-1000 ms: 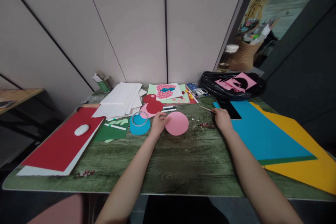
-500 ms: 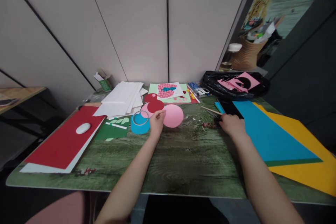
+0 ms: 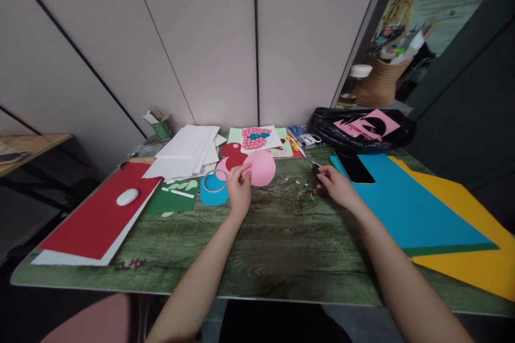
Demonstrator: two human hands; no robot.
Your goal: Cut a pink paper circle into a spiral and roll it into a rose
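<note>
Pinching the pink circle [image 3: 263, 168] by its near-left edge, the left hand [image 3: 238, 188] is seen with its grip closed on the paper. The paper is raised at a tilt off the tabletop [image 3: 277, 246], just in front of the red circles [image 3: 235, 156] and beside the blue disc [image 3: 212, 189]. The circle is already cut round and looks whole; no mark or added piece can be made out on it. What looks like dark scissors [image 3: 316, 172] is enclosed in the closed grip of the right hand [image 3: 337, 186], kept low over the tabletop, apart from the circle and near the blue sheet [image 3: 402, 209] and phone [image 3: 354, 168]. Both forearms are stretched forward, with the wrists held low.
</note>
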